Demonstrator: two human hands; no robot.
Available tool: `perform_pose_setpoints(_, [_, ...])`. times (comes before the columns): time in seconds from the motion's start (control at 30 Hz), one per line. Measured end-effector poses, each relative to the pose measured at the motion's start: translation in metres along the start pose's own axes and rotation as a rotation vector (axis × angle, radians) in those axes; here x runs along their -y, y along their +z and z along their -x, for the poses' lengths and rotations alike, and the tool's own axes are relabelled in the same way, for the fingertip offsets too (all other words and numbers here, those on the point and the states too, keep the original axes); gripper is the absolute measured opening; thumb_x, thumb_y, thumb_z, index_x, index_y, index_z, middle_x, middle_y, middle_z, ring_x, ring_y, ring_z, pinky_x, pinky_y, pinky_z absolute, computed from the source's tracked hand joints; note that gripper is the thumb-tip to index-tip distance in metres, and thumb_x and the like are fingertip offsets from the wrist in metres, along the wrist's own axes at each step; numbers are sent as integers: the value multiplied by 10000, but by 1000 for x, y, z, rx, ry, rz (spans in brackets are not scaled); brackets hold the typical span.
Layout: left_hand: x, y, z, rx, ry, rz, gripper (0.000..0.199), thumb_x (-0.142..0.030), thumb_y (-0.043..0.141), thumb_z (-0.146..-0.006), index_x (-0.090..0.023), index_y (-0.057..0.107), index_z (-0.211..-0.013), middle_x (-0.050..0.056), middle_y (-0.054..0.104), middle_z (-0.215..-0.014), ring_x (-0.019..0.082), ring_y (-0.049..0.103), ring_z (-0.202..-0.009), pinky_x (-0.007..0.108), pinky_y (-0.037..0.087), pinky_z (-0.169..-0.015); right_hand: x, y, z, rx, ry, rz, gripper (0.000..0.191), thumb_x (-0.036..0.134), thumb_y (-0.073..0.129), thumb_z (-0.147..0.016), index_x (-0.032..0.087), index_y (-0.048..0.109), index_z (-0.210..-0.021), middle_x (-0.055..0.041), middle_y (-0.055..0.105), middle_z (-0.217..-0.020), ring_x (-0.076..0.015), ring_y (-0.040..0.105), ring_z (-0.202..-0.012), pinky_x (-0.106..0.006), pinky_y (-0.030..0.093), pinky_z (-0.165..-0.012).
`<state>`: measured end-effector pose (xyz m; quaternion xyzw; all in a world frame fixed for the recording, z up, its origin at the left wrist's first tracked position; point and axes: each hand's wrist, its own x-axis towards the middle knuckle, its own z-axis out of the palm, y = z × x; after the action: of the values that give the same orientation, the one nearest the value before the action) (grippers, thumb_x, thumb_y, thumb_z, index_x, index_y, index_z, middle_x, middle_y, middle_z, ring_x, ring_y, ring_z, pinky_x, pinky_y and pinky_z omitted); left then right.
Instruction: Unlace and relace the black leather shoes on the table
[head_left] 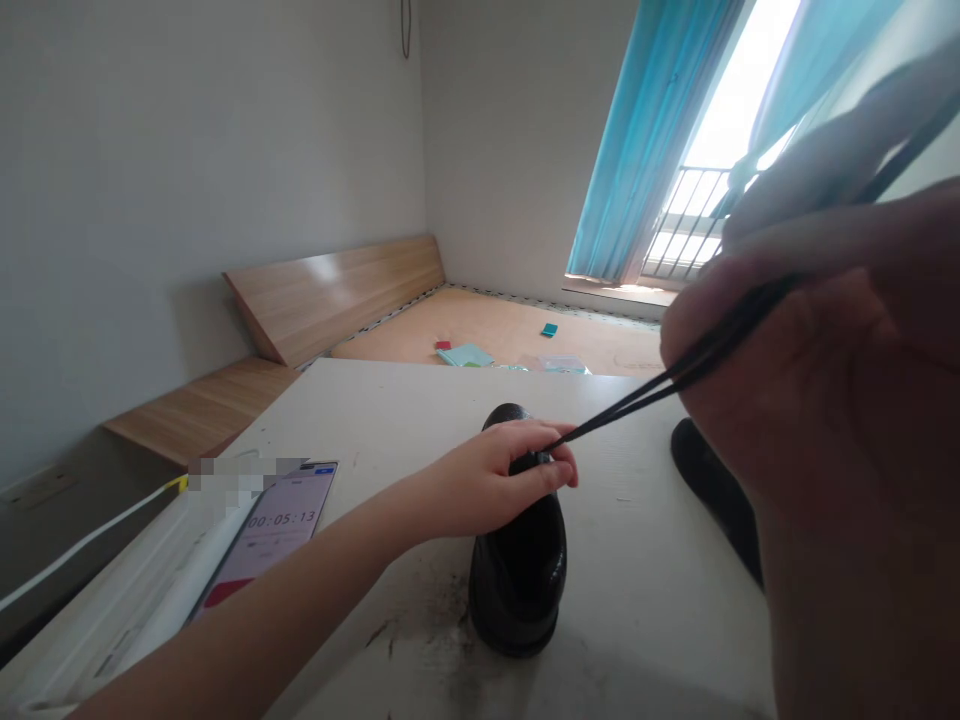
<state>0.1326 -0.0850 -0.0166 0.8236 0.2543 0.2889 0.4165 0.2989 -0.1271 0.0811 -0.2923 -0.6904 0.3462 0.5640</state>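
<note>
A black shoe (521,590) stands on the white table, its heel towards me and its toe pointing away. Over its lacing area lies my left hand (517,475), with thumb and fingers closed around a black shoelace (622,405) near the shoe. From there the lace runs taut up to the right, in two strands. My right hand (817,300), large and close to the camera, is raised and pinches the lace between thumb and fingers. Part of the shoe's front is hidden behind my left hand.
A second black item, perhaps another shoe or an insole (716,500), lies at the right, partly behind my right wrist. A phone (277,530) showing a timer rests at the left of the table (405,395). Beyond are a bed base (495,315) with small items and blue curtains (645,140).
</note>
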Motion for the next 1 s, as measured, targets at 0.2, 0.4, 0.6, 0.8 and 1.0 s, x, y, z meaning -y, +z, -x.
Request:
perform_pose_setpoints(0.2, [-10, -2, 2, -111, -69, 118, 350, -363, 389, -981, -199, 687, -1063, 40, 688, -1073, 194, 590, -1036, 340, 404, -961, 1, -4, 2, -76, -210, 259, 295, 319, 461, -900, 479, 608, -1100, 215, 426, -1415, -179, 519, -1221, -227, 464, -449])
perform_pose_setpoints(0.4, [-16, -13, 5, -325, 53, 251, 278, -334, 445, -968, -210, 673, -1067, 19, 685, -1080, 177, 593, -1050, 300, 447, -924, -27, -5, -1, 194, -75, 911, 337, 459, 498, -911, 313, 594, -1198, -3, 679, -1071, -210, 633, -870, -349, 496, -702])
perform_pose_setpoints(0.6, [-34, -18, 13, -335, 137, -488, 239, -229, 434, -939, -184, 668, -921, 39, 634, -1059, 179, 588, -970, 305, 445, -867, -52, -1, -4, 611, 183, 956, 288, 499, 550, -858, 231, 607, -948, -20, 673, -888, -182, 583, -750, -287, 408, -630])
perform_pose_setpoints(0.8, [-13, -20, 11, -172, -240, -975, 260, -223, 468, -848, -208, 615, -1062, 62, 639, -1105, 244, 647, -872, 340, 480, -698, -85, -5, -9, 733, 526, 1229, 379, 476, 489, -888, 185, 647, -1072, -129, 674, -1082, -291, 616, -953, -368, 441, -761])
perform_pose_setpoints(1.0, [15, -21, 6, -8, -433, -1101, 266, -173, 416, -845, -150, 671, -917, 146, 710, -852, 307, 677, -811, 357, 463, -637, -110, -8, -13, 826, 617, 1283, 335, 301, 417, -911, 132, 704, -947, -157, 696, -958, -269, 637, -832, -362, 442, -679])
